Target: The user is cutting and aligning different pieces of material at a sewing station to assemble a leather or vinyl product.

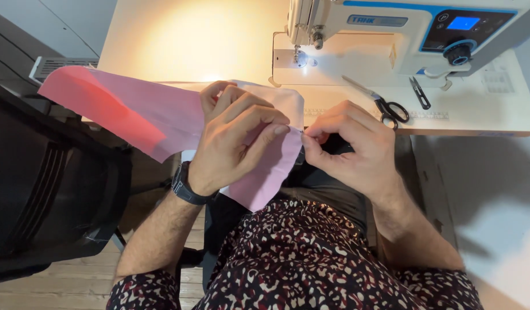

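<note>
The left hand point(233, 140) held the pink fabric point(161, 117) in front of the table point(190, 40), its grip closed, with thumb and fingers pinching the cloth's right edge. The right hand point(351, 146) met that edge, its grip pinched shut on a small pin-like item too small to identify. The fabric extended left, clear of the table. A sewing machine point(391, 34), black-handled scissors point(385, 103) and small thread snips point(420, 93) rested on the table.
</note>
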